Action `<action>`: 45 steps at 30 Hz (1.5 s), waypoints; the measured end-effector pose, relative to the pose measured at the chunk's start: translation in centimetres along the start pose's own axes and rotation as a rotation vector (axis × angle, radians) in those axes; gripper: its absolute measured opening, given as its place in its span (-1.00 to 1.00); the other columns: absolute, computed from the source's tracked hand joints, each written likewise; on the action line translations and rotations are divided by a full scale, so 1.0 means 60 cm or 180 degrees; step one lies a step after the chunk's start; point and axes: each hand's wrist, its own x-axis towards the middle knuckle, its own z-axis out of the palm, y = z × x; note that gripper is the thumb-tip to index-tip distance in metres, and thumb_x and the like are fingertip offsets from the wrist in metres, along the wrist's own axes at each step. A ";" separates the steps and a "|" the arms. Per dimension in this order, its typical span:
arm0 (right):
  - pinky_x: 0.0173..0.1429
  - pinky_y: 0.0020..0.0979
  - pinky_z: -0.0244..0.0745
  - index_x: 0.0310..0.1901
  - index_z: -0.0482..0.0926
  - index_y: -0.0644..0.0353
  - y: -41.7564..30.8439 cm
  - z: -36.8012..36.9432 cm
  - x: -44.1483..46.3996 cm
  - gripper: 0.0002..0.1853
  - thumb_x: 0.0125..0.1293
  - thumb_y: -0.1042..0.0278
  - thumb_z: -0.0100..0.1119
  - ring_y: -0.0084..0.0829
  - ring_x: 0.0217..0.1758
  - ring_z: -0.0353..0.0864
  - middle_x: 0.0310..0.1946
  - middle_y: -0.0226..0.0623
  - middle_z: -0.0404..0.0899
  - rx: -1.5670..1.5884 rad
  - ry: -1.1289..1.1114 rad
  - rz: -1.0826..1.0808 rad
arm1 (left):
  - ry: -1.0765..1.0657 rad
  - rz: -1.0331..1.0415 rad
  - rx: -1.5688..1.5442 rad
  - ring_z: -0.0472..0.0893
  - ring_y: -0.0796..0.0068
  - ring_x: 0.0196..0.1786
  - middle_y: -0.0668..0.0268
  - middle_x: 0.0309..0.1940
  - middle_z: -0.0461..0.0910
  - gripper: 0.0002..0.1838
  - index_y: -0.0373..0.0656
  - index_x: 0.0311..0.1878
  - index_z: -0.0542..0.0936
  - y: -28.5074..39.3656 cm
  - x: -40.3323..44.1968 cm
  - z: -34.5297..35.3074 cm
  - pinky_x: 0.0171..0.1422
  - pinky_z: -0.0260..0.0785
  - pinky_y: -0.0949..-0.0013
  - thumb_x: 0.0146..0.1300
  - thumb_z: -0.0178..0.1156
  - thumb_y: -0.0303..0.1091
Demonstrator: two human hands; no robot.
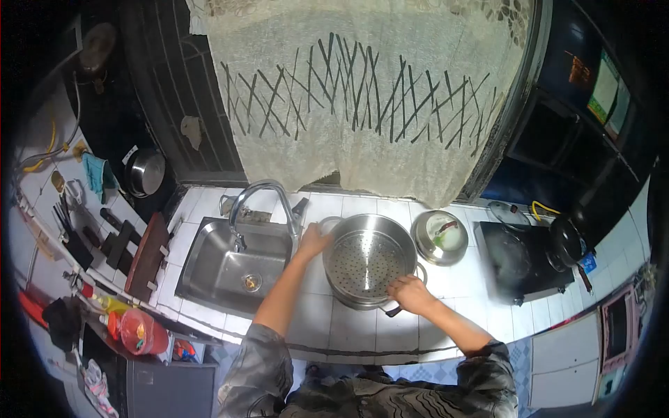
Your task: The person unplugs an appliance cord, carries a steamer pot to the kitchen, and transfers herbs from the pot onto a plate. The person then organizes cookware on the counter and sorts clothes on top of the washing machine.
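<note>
A round stainless-steel steamer pot (373, 226) with a perforated bottom stands upright on the white tiled counter. At its upper left, my left hand (313, 242) is closed against the side, where a pale rounded part shows; the fingertips are partly hidden. My right hand (411, 294) has its fingers curled over the near right rim. Below that hand a dark handle (394, 311) sticks out. A domed metal lid (442, 238) with a dark red knob lies just right of the pot.
Left is a steel sink (233, 268) with a curved faucet (265, 187). A black stove (516, 261) with a dark pan (566, 240) stands at right. Knives (115, 240) and a brown board (146, 261) line the left wall. A curtain (362, 104) hangs behind.
</note>
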 end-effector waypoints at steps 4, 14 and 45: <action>-0.19 -0.45 0.33 -0.48 0.52 0.07 -0.031 -0.049 0.009 -0.91 -0.01 0.29 0.15 -0.44 -0.28 0.46 -0.49 -0.48 0.47 -0.0201 0.0181 0.0059 | -0.0291 0.0201 -0.0764 0.52 0.15 -0.16 -0.06 -0.27 0.50 -0.43 -0.42 -0.15 0.41 -0.020 0.013 -0.007 -0.08 0.35 0.30 -0.16 0.28 -0.16; -0.20 -0.35 0.33 -0.51 0.44 0.14 -0.124 -0.292 0.088 -0.84 -0.05 0.28 0.18 -0.33 -0.36 0.42 -0.54 -0.38 0.41 -0.0214 0.1140 -0.0232 | -0.0109 0.0924 -0.2685 0.45 0.61 -0.25 0.34 -0.33 0.47 -0.77 -0.19 -0.30 0.42 0.129 -0.044 -0.318 -0.15 0.30 0.48 0.04 0.22 -0.32; -0.59 -0.66 0.22 -0.26 0.44 -0.02 -0.541 -0.051 0.720 -0.68 0.29 -0.08 -0.13 -0.71 -0.51 0.39 -0.40 -0.59 0.48 0.6598 0.3828 0.2404 | 0.0312 0.1246 -0.0913 0.51 0.42 -0.08 0.25 -0.19 0.55 -0.79 -0.16 -0.16 0.54 -0.269 -0.144 -0.924 -0.06 0.32 0.42 0.15 0.12 -0.32</action>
